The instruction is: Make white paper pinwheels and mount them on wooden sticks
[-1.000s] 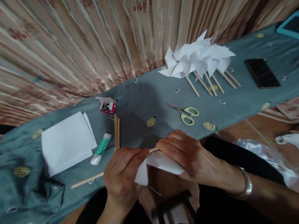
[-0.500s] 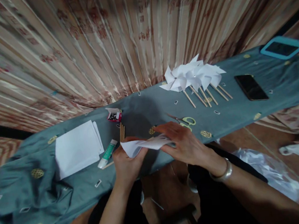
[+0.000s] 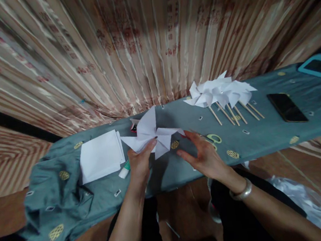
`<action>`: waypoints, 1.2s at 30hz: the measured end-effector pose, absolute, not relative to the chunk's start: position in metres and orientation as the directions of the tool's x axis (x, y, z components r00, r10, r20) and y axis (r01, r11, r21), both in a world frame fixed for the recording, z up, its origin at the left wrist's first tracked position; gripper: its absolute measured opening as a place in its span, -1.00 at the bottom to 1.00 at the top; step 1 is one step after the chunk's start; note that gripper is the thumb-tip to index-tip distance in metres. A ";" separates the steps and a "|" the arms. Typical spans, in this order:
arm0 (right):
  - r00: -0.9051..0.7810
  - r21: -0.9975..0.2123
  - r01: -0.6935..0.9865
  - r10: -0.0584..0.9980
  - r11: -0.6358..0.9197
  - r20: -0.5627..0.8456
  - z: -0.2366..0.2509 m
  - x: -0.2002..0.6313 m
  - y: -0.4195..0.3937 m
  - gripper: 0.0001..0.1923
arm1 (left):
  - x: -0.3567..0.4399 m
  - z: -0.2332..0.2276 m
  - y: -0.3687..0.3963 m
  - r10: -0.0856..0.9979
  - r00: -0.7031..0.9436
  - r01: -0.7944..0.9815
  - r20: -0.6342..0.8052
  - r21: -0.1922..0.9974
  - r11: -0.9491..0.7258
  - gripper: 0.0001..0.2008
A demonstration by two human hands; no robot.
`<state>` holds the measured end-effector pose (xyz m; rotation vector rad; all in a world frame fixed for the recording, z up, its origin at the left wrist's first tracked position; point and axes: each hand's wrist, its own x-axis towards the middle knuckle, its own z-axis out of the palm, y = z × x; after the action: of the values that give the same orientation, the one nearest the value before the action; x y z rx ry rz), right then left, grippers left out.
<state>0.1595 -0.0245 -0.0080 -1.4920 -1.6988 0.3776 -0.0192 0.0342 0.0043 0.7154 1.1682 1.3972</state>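
A white paper pinwheel point(image 3: 145, 128) is held up over the table by my left hand point(image 3: 140, 161). The thumb presses near its dark centre pin, and the fingers are behind it, mostly hidden. My right hand point(image 3: 206, 154) is at the pinwheel's right side, thumb and fingers apart. Its index fingertip is by the right blade tip; whether it touches, I cannot tell. Behind the blades, a small red box point(image 3: 134, 128) shows only in part. A green and white tube point(image 3: 124, 171) lies partly covered by my left hand. Scissors with pale green handles point(image 3: 214, 138) lie beyond my right hand.
The table has a grey-green cloth point(image 3: 181, 174). A stack of white paper point(image 3: 101, 156) lies at left. Several finished pinwheels on sticks point(image 3: 221, 90) lie at back right, near a dark phone point(image 3: 287, 108) and a blue-framed tablet point(image 3: 302, 66). A plastic bag point(image 3: 305, 200) is on the floor.
The paper, seen edge-on between both hands before, now faces me as an open pinwheel in my left hand. My right hand has come off it and opened. The view has shifted left.
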 end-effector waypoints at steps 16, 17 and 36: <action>-0.217 -0.966 0.248 0.968 -0.067 -0.123 -0.026 0.097 -0.028 -0.66 | -0.013 0.016 0.043 0.969 -0.064 -0.631 -0.239 0.762 0.146 -0.68; -0.229 -0.968 0.244 0.966 -0.062 -0.120 -0.029 0.094 -0.028 -0.70 | -0.013 0.016 0.043 0.966 -0.059 -0.647 -0.253 0.746 0.156 -0.67; -0.224 -0.992 0.018 0.967 -0.123 -0.124 -0.029 0.109 -0.017 -0.79 | -0.017 -0.009 0.027 0.959 0.050 -0.416 -0.280 0.867 0.275 -0.61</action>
<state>0.1091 -0.0166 -0.0293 -1.1884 -1.3167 1.4691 -0.0173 0.0272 -0.0091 0.6819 1.0197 1.1802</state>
